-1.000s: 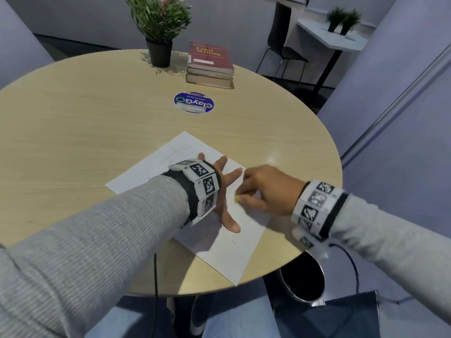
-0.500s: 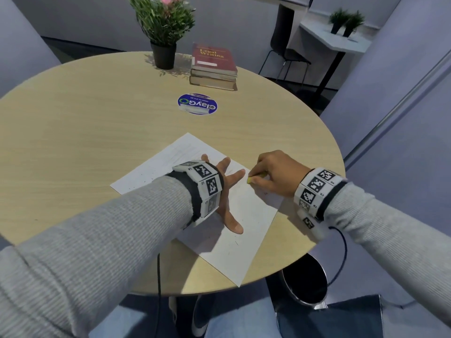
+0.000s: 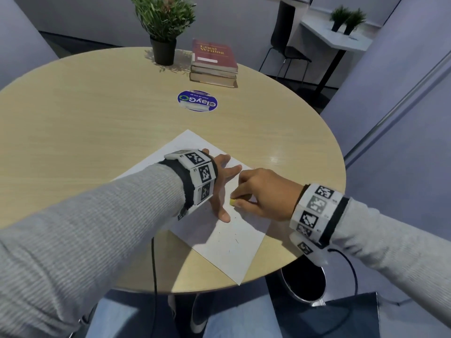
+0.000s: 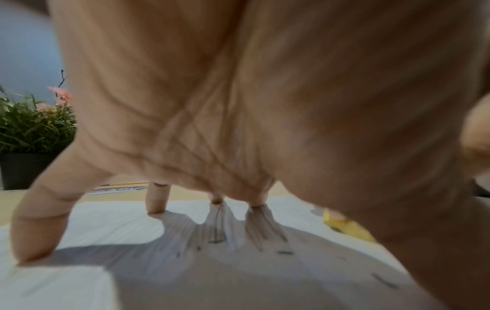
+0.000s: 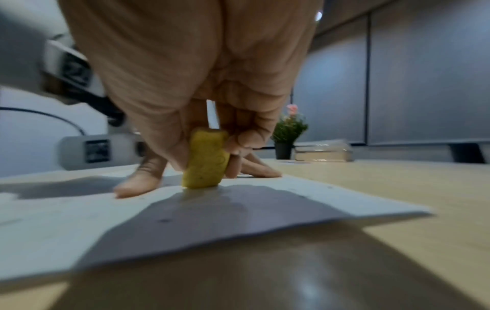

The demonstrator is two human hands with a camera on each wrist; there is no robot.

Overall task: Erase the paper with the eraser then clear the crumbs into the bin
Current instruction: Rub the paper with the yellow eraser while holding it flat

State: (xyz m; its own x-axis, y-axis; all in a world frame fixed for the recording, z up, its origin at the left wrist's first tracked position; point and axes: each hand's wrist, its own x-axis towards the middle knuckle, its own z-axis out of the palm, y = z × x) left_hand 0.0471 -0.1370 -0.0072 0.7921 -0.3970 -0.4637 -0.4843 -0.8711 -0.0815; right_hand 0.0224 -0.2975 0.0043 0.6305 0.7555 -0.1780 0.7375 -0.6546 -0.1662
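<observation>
A white sheet of paper (image 3: 227,242) lies near the front edge of the round wooden table (image 3: 97,123), one corner hanging over the edge. My left hand (image 3: 223,186) lies flat on it, fingers spread and straight, pressing the sheet down. My right hand (image 3: 246,196) pinches a small yellow eraser (image 3: 232,202) between thumb and fingers, its lower end on the paper (image 5: 79,218) just right of the left thumb. In the right wrist view the eraser (image 5: 205,159) stands upright on the sheet. Dark eraser crumbs (image 3: 235,240) and pencil marks (image 4: 285,252) dot the paper.
A round black bin (image 3: 303,281) stands on the floor beneath the table's front right edge, beside a dark bag (image 3: 341,318). Far across the table are a potted plant (image 3: 163,28), stacked books (image 3: 214,64) and a blue round sticker (image 3: 197,101).
My right hand with the eraser has slid back toward me and left across the paper, next to the left thumb. The left hand has stayed pressed on the sheet.
</observation>
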